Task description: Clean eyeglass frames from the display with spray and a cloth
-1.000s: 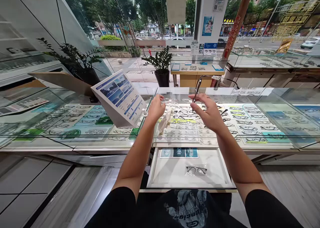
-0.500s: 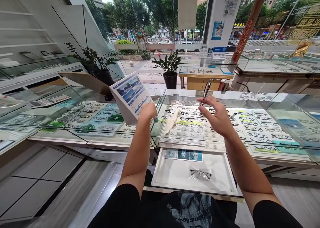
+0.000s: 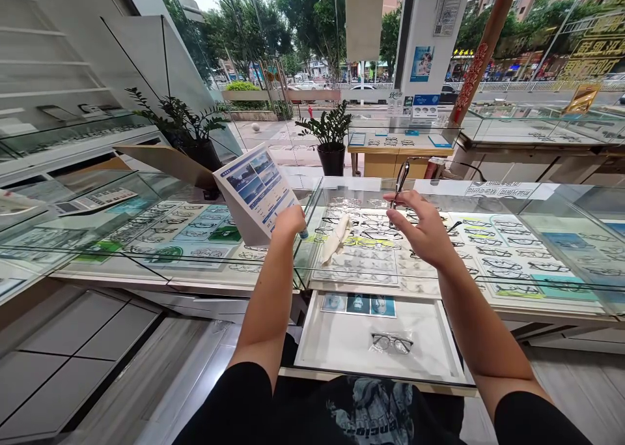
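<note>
My right hand (image 3: pixel 424 230) is raised over the glass counter, pinching a pair of dark-framed eyeglasses (image 3: pixel 402 178) between thumb and fingers. The glasses are turned edge-on, one temple reaching out to the right. In front of the printed stand-up card (image 3: pixel 258 187), my left hand (image 3: pixel 289 222) is closed, seen from its back. A small bluish rounded end (image 3: pixel 303 232) pokes out below its fingers; the rest is hidden. Between the hands, a cream cloth (image 3: pixel 336 240) lies crumpled on the counter top.
Rows of eyeglass frames (image 3: pixel 502 262) fill the glass display counter. Below, an open white drawer (image 3: pixel 336 350) holds bagged glasses (image 3: pixel 392 343) and a photo strip (image 3: pixel 359 303). A potted plant (image 3: pixel 332 158) and a brown board (image 3: pixel 166 160) stand at the back.
Both hands stay almost in place, the glasses still held up in my right hand. The view has shifted very slightly.
</note>
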### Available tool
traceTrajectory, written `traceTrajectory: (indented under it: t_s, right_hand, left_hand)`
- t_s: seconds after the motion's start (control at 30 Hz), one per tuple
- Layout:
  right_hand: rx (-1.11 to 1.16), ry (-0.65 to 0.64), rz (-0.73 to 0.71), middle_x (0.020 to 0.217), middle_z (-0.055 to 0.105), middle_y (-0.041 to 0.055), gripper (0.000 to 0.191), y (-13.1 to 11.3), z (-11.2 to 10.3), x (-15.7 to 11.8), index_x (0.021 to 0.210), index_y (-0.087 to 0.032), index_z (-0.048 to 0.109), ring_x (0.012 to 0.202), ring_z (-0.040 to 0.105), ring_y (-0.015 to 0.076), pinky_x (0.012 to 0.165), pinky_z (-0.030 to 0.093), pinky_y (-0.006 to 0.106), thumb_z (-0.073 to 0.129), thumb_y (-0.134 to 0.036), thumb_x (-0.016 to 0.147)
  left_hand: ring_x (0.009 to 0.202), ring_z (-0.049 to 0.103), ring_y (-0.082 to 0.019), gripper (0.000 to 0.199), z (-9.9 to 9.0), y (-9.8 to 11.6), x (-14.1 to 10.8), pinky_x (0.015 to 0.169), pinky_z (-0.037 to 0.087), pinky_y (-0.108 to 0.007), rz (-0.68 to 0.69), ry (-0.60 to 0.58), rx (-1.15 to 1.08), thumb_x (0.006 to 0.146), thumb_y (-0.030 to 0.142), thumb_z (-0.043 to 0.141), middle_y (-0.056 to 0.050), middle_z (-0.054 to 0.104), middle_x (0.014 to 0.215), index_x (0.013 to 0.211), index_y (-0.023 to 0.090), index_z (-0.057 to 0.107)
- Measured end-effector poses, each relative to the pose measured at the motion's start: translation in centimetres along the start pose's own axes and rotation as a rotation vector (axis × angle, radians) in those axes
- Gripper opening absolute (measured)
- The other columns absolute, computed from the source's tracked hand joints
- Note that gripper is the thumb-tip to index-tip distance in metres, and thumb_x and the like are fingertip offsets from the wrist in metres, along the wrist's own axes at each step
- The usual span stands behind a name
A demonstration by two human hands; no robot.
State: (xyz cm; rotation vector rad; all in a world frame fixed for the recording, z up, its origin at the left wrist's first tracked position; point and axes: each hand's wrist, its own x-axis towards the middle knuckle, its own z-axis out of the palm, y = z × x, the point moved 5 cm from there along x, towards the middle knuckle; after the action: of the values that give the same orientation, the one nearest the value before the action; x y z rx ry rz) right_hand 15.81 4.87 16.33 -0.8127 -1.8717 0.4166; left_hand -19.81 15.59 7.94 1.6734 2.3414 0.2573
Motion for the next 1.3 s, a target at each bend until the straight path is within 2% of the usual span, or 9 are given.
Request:
traceTrajectory:
  t_s: [0.2, 0.33, 0.43, 0.53, 0.7, 0.83, 1.0, 1.17, 1.3]
  right_hand:
    - [0.003, 0.001, 0.003, 0.126, 0.077, 0.0095, 0.034, 0.2, -0.1, 0.0, 0.130, -0.027, 0.075, 0.117, 0.072, 0.0298, 0.105, 0.056, 0.050, 0.066, -0.049, 0.107]
    - [0.008, 0.002, 0.006, 0.126, 0.077, 0.0095, 0.034, 0.3, -0.1, 0.0, 0.131, -0.027, 0.075, 0.115, 0.072, 0.0296, 0.104, 0.056, 0.050, 0.065, -0.049, 0.107]
    - [0.005, -0.004, 0.009, 0.126, 0.076, 0.0097, 0.034, 0.3, 0.0, 0.0, 0.131, -0.027, 0.075, 0.115, 0.072, 0.0298, 0.104, 0.056, 0.050, 0.065, -0.049, 0.107]
    - [0.009, -0.011, 0.010, 0.127, 0.076, 0.0096, 0.034, 0.4, 0.2, 0.1, 0.131, -0.028, 0.075, 0.116, 0.072, 0.0297, 0.105, 0.056, 0.051, 0.065, -0.049, 0.107]
    - [0.011, -0.016, 0.011, 0.127, 0.076, 0.0092, 0.033, 0.7, 0.4, 0.1, 0.131, -0.028, 0.075, 0.118, 0.071, 0.0299, 0.107, 0.055, 0.052, 0.065, -0.048, 0.107]
    - [0.012, -0.024, 0.016, 0.127, 0.076, 0.0089, 0.034, 0.7, 0.4, 0.1, 0.131, -0.029, 0.075, 0.119, 0.071, 0.0299, 0.107, 0.056, 0.051, 0.064, -0.050, 0.107]
    - [0.018, -0.028, 0.029, 0.128, 0.076, 0.0094, 0.034, 0.8, 0.4, 0.1, 0.131, -0.028, 0.075, 0.119, 0.071, 0.0301, 0.107, 0.056, 0.052, 0.065, -0.050, 0.107]
    - [0.020, -0.030, 0.032, 0.127, 0.076, 0.0101, 0.035, 0.9, 0.5, 0.1, 0.131, -0.027, 0.076, 0.117, 0.071, 0.0302, 0.107, 0.056, 0.052, 0.065, -0.050, 0.106]
    - [0.017, -0.031, 0.031, 0.129, 0.076, 0.0101, 0.035, 1.0, 0.6, 0.1, 0.131, -0.027, 0.076, 0.120, 0.070, 0.0307, 0.107, 0.055, 0.052, 0.064, -0.051, 0.107]
  left_hand:
    - [0.129, 0.068, -0.038, 0.062, -1.9, 0.4, -1.3, 0.099, 0.054, -0.043, 0.083, 0.191, -0.180, 0.082, 0.024, 0.085, -0.018, 0.073, 0.135, 0.135, 0.021, 0.055]
    - [0.115, 0.074, -0.032, 0.062, -3.4, 1.1, -1.9, 0.094, 0.056, -0.040, 0.266, 0.271, -0.729, 0.075, 0.032, 0.093, -0.011, 0.079, 0.121, 0.123, 0.023, 0.054]
    - [0.104, 0.077, -0.028, 0.078, -4.3, 2.1, -2.5, 0.091, 0.058, -0.038, 0.423, 0.200, -1.130, 0.063, 0.040, 0.101, -0.011, 0.081, 0.114, 0.121, 0.022, 0.051]
    - [0.096, 0.077, -0.023, 0.079, -5.3, 2.8, -3.2, 0.086, 0.058, -0.034, 0.521, 0.189, -1.315, 0.062, 0.044, 0.103, -0.009, 0.081, 0.106, 0.119, 0.022, 0.054]
    - [0.079, 0.071, -0.015, 0.070, -6.5, 3.3, -4.6, 0.069, 0.053, -0.024, 0.564, 0.192, -1.508, 0.072, 0.046, 0.102, -0.002, 0.075, 0.087, 0.123, 0.023, 0.061]
    - [0.085, 0.074, -0.016, 0.057, -6.9, 4.3, -6.0, 0.074, 0.059, -0.026, 0.570, 0.129, -1.701, 0.091, 0.044, 0.089, -0.004, 0.077, 0.099, 0.135, 0.027, 0.057]
    - [0.087, 0.076, -0.017, 0.055, -7.3, 6.0, -8.1, 0.077, 0.064, -0.031, 0.582, 0.002, -1.869, 0.106, 0.036, 0.068, -0.006, 0.076, 0.106, 0.157, 0.030, 0.047]
    - [0.075, 0.070, -0.014, 0.047, -7.2, 7.8, -9.8, 0.067, 0.059, -0.027, 0.617, -0.148, -1.969, 0.112, 0.032, 0.056, -0.004, 0.071, 0.096, 0.158, 0.029, 0.050]
    - [0.067, 0.063, -0.012, 0.045, -6.9, 8.9, -10.6, 0.065, 0.058, -0.028, 0.642, -0.213, -1.908, 0.113, 0.042, 0.055, -0.002, 0.065, 0.089, 0.156, 0.030, 0.055]
